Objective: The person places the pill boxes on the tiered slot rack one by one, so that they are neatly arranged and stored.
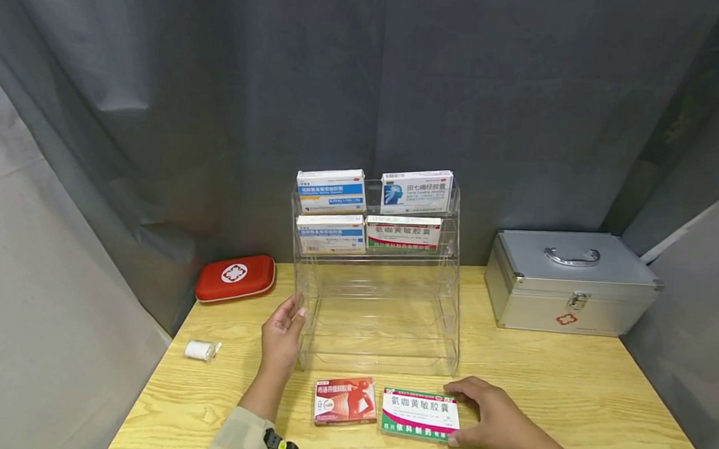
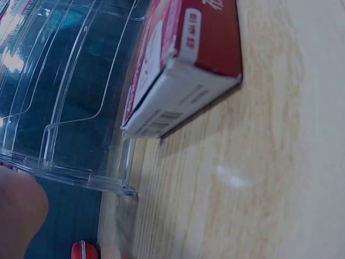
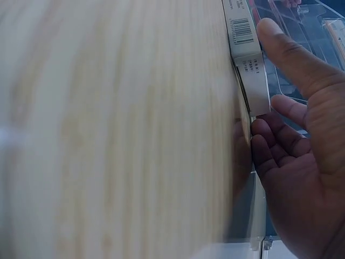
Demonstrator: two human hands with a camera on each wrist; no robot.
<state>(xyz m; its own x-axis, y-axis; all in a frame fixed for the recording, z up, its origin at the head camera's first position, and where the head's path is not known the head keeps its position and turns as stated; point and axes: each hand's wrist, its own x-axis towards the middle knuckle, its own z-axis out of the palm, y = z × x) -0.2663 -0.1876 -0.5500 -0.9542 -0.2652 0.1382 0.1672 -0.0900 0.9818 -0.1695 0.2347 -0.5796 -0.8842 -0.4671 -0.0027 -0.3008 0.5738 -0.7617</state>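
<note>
A clear tiered display rack (image 1: 380,348) stands on the table. My left hand (image 1: 283,332) holds its left side edge with thumb and fingers; in the left wrist view the hand (image 2: 19,213) is partly cut off. In front of the rack lies a red medicine box (image 1: 345,401), large in the left wrist view. To its right is a white, green and magenta medicine box (image 1: 421,414), face up. My right hand (image 1: 498,422) grips its right end, thumb at the near corner, a finger at the far one. The right wrist view shows that box's barcoded end (image 3: 242,32).
The rack's upper tiers hold two blue-white boxes (image 1: 332,192), a white box (image 1: 416,192) and a green-magenta box (image 1: 403,233). A red first-aid case (image 1: 236,279) and a white roll (image 1: 200,350) lie left. A silver metal case (image 1: 576,283) stands right.
</note>
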